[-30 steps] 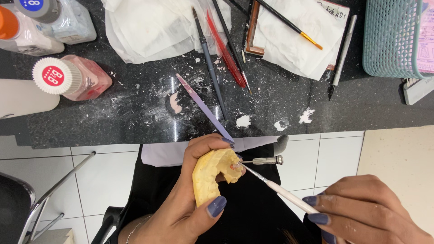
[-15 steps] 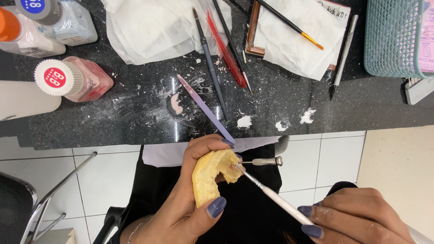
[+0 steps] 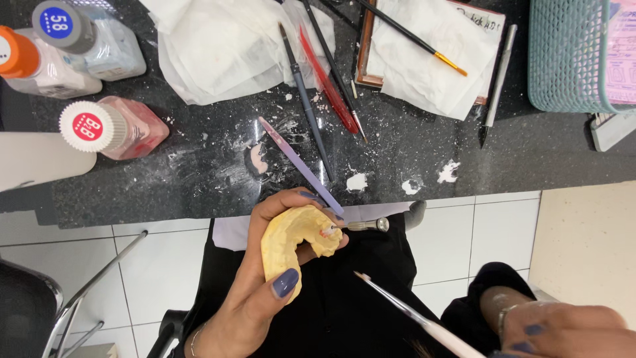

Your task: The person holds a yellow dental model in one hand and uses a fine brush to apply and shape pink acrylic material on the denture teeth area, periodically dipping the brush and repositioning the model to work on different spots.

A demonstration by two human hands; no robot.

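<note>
Compared with the earlier frames, we see the right hand (image 3: 563, 331) drawn back toward the lower right, so that the fine brush (image 3: 414, 315) it carries no longer touches the yellow dental cast (image 3: 291, 248); its tip now hangs apart from the model, below and to the right of it. We note that the left hand (image 3: 258, 285) has kept its place over the dark lap, just below the counter edge (image 3: 165, 222), fingers and thumb closed around the horseshoe-shaped cast. The right hand's fingers are partly cut off by the frame, yet they plainly grip the white brush handle.

We judge the work partly done: a small pinkish-white build-up (image 3: 327, 231) sits on the cast where a metal pin (image 3: 368, 225) projects, and white and pink dabs (image 3: 358, 181) lie scattered on the black counter. Whether further layers remain we cannot tell.

Containers stand at upper left: a clear bottle with a grey cap bearing a round blue label (image 3: 63, 23), a clear bottle with an orange cap (image 3: 16, 53), and a pink-filled bottle with a white ribbed cap carrying a round red label (image 3: 93, 126). Crumpled white tissues (image 3: 212, 46) lie at upper centre, spare brushes (image 3: 308, 99) beside them, and a teal mesh basket (image 3: 570, 53) holding a pink printed sheet occupies the upper right.
</note>
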